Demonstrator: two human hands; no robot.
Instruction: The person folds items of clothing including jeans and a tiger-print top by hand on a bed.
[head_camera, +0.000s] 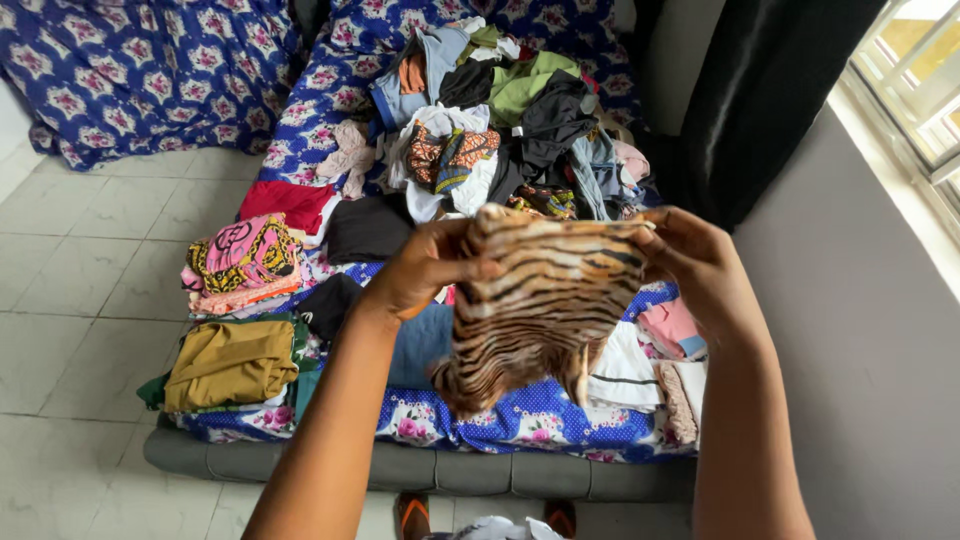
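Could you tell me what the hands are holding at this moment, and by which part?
Both hands hold a tiger-striped garment by its upper edge: the left hand pinches the left corner, the right hand the right corner, and the rest hangs down.

A tiger-striped cloth (545, 300) is held up at frame centre, gripped at its top edge by the left hand (425, 265) and right hand (695, 262). A mattress (430, 470) below is covered with unsorted clothes (500, 130) at top and folded stacks (235, 365) at left.
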